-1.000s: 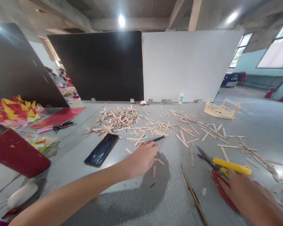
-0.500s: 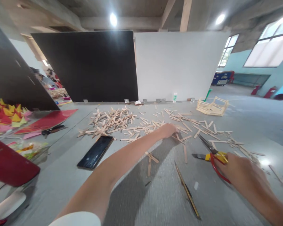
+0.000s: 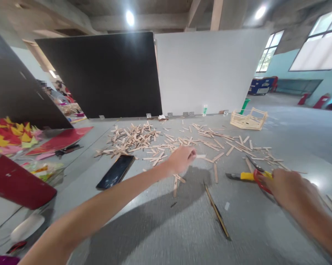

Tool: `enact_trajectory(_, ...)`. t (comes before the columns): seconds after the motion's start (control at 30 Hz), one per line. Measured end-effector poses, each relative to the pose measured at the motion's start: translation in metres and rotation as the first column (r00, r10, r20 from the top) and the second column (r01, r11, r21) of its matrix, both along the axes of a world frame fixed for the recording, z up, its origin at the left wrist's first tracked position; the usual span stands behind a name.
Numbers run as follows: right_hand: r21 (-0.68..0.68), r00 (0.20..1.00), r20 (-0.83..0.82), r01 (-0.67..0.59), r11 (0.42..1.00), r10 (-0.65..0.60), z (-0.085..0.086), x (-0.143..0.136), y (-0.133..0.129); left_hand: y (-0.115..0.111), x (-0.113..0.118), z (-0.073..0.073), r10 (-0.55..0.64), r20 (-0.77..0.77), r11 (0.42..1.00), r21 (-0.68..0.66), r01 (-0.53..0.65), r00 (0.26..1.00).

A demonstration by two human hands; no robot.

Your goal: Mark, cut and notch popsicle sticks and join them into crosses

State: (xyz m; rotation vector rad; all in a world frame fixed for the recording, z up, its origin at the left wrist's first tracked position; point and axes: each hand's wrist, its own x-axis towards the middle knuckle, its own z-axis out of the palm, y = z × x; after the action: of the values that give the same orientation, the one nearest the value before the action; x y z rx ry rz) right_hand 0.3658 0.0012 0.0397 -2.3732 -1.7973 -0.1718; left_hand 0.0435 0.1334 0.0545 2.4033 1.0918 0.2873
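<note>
Here, pinching a stick (image 3: 201,156) in left hand (image 3: 181,159), lengthwise toward the tabletop (image 3: 182,228)'s right edge — gripping spread scissors (image 3: 256,178), leftward-pointing, in right hand (image 3: 289,187).

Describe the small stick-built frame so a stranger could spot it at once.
Find the white panel standing at the far side of the grey table. Near its lower right corner, slightly nearer the viewer, sits the frame, pale and open-topped. Unlike the loose sticks lying scattered across the table, its pieces are joined into one raised, many-sided shape.
</note>
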Motion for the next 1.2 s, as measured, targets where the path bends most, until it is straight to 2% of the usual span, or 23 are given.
enact_trajectory(0.1, 0.003, 0.992, 0.123, 0.033, 0.999, -0.033, 0.008, -0.012, -0.005, -0.062, -0.027, -0.011, 0.011, 0.057, 0.996, -0.093, -0.006, 0.998)
enact_trajectory(0.2, 0.016, 0.984, 0.175, -0.033, 0.999, 0.03, 0.011, -0.021, -0.006, -0.117, -0.042, -0.021, 0.024, 0.101, 0.99, -0.14, -0.009, 0.995)
enact_trajectory(0.27, 0.044, 0.975, 0.185, -0.13, 0.991, 0.12, 0.008, -0.027, -0.004, -0.142, -0.045, -0.028, 0.044, 0.125, 0.992, -0.124, -0.028, 0.991)
enact_trajectory(0.33, 0.08, 0.945, 0.183, -0.29, 0.954, 0.272, 0.002, -0.033, -0.001, -0.156, -0.045, -0.034, 0.051, 0.143, 0.995, -0.094, -0.038, 0.988)
enact_trajectory(0.43, 0.115, 0.848, 0.172, -0.522, 0.845, 0.501, -0.008, -0.043, 0.0, -0.165, -0.043, -0.044, 0.061, 0.156, 0.998, -0.031, -0.056, 0.986)
enact_trajectory(0.53, 0.117, 0.733, 0.153, -0.679, 0.725, 0.662, -0.014, -0.054, -0.003, -0.168, -0.044, -0.053, 0.038, 0.191, 0.996, 0.072, -0.053, 0.981)
enact_trajectory(0.63, 0.112, 0.604, 0.117, -0.797, 0.594, 0.788, -0.019, -0.065, -0.008, -0.173, -0.047, -0.062, -0.071, 0.248, 0.979, 0.202, 0.02, 0.966)
enact_trajectory(0.7, 0.14, 0.554, 0.096, -0.83, 0.54, 0.827, -0.024, -0.073, -0.011, -0.177, -0.049, -0.068, -0.141, 0.28, 0.955, 0.291, 0.056, 0.95)
enact_trajectory(0.77, 0.185, 0.561, 0.085, -0.821, 0.54, 0.824, -0.029, -0.08, -0.013, -0.179, -0.051, -0.072, -0.17, 0.299, 0.925, 0.377, 0.048, 0.939)
enact_trajectory(0.87, 0.228, 0.606, 0.065, -0.782, 0.58, 0.792, -0.035, -0.088, -0.017, -0.178, -0.052, -0.073, -0.209, 0.326, 0.864, 0.503, 0.019, 0.922)
enact_trajectory(1.0, 0.224, 0.591, 0.034, -0.791, 0.57, 0.806, -0.037, -0.091, -0.02, -0.174, -0.052, -0.07, -0.271, 0.416, 0.825, 0.565, -0.013, 0.868)
enact_trajectory(1.07, 0.222, 0.575, 0.023, -0.801, 0.556, 0.818, -0.037, -0.091, -0.019, -0.174, -0.052, -0.069, -0.262, 0.373, 0.799, 0.601, -0.017, 0.89)
enact_trajectory(1.2, 0.203, 0.559, 0.007, -0.813, 0.546, 0.829, -0.039, -0.091, -0.018, -0.175, -0.051, -0.068, -0.245, 0.189, 0.7, 0.713, 0.039, 0.951)
